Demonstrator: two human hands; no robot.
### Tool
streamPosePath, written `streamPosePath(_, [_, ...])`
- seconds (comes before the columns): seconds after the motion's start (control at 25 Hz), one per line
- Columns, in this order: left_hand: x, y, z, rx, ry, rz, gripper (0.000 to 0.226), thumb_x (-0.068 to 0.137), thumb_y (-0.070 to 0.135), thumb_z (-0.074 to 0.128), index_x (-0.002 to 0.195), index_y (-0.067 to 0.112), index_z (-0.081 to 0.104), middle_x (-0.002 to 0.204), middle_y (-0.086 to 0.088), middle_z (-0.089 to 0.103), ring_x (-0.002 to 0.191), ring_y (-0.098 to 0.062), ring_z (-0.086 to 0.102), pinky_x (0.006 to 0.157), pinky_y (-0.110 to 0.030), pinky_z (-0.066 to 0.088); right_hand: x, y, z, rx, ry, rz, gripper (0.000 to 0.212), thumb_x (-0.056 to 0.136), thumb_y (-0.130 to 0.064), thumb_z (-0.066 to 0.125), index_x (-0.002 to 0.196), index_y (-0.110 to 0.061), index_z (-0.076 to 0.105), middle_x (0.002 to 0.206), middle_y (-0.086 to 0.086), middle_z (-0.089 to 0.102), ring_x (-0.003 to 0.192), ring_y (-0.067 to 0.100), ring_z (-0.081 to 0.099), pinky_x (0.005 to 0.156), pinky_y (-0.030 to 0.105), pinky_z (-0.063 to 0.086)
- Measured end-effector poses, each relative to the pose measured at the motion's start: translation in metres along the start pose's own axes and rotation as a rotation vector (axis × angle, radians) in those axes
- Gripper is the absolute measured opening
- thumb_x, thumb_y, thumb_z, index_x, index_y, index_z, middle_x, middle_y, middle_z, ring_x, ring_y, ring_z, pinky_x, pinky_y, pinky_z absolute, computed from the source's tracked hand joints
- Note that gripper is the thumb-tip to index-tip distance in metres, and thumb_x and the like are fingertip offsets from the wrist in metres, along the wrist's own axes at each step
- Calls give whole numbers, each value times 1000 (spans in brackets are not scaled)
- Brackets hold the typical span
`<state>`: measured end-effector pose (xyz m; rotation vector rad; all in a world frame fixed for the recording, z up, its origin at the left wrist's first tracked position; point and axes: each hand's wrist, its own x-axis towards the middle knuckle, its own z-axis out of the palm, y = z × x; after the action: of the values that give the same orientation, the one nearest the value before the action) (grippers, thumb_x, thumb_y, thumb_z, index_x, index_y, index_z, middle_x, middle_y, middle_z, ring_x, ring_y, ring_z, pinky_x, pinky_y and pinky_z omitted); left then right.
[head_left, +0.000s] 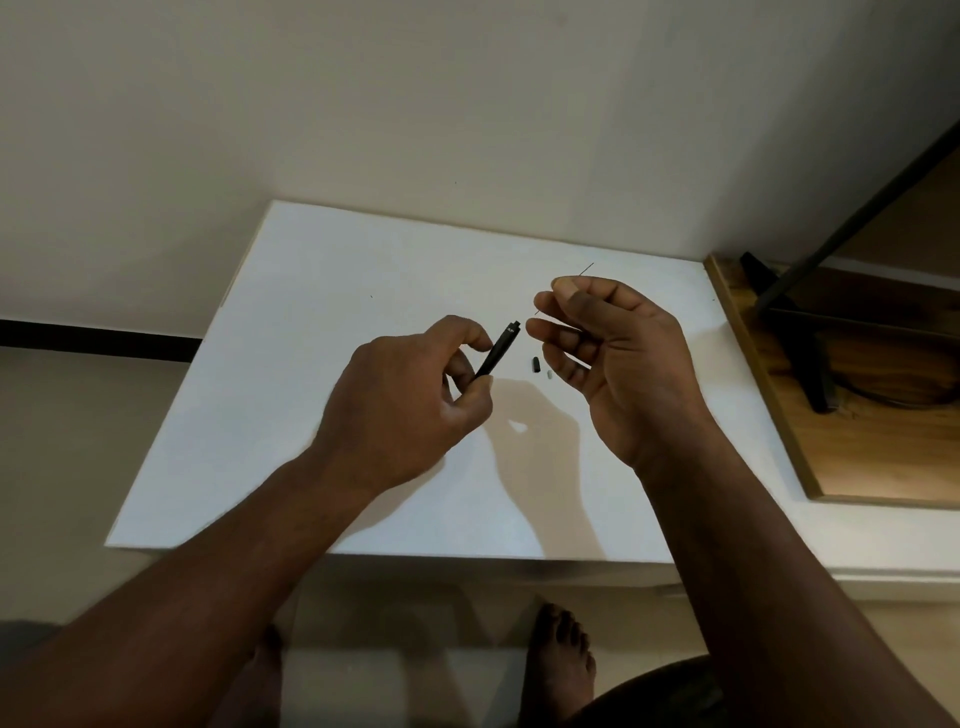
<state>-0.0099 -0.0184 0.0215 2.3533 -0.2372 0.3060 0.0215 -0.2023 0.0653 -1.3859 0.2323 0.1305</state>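
Above the white table (291, 332), the left hand (405, 405), knuckles up, pinches a black mechanical pencil barrel (497, 349), tilted up-right. The right hand (623, 364), palm towards the camera, pinches a thin rod (587, 269), probably a lead.

The left hand (415, 400) and right hand (618, 353) are bare, and the fingernails (570, 286) that show on the right one are short and trimmed. The left forearm (218, 561) and right forearm (743, 545) are bare along their whole visible length. At the near edge are two bare feet. The right foot (563, 660) shows its toes plainly, while the left foot (265, 670) is blurred and partly hidden behind the left forearm.
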Motion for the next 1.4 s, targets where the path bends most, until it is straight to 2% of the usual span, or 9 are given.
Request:
streamPosePath(0.16, [0,-1,1,17,21,22,25,89,39,67,112,30,71,87,15,76,71,-5,71,75,-33,60,0,-1,-1,-9,6,-8,3,99,-18,69,97,-17,71,99,2,83,90,18,80,79,28,57])
streamPosePath(0.4, [0,-1,1,-11,26,-3,15,88,34,70,102,30,67,82,22,69,72,-2,71,73,-32,59,1,1,-1,-5,18,-3,3,98,-16,71,95,-15,72,97,2,81,91,20,80,78,28,58])
streamPosePath(0.64, [-1,-3,2,-17,36,-5,14,88,33,69,102,29,66,86,17,74,72,-3,72,73,-33,59,-3,0,2,19,-25,16,2,98,-12,70,96,-11,71,98,5,80,89,27,81,79,34,61])
streamPosePath(0.92, [-1,-4,1,-16,31,-14,14,89,34,69,102,29,66,87,19,73,72,-2,72,74,-34,60,-3,1,2,19,-50,24,2,97,-12,70,98,-11,71,98,4,79,88,29,81,74,32,60])
streamPosePath(1.28, [-1,-4,1,-17,32,-11,14,90,35,68,103,28,66,88,16,75,73,-4,73,74,-35,60,-2,1,3,4,-55,17,4,98,-11,70,100,-9,71,100,5,79,88,29,81,73,31,61])
streamPosePath(1.4, [-1,-3,2,-16,29,-2,15,90,35,68,103,28,67,89,16,75,73,-4,73,74,-35,60,-2,2,3,-12,-58,9,2,97,-10,71,96,-11,72,98,4,80,88,28,81,74,31,60])
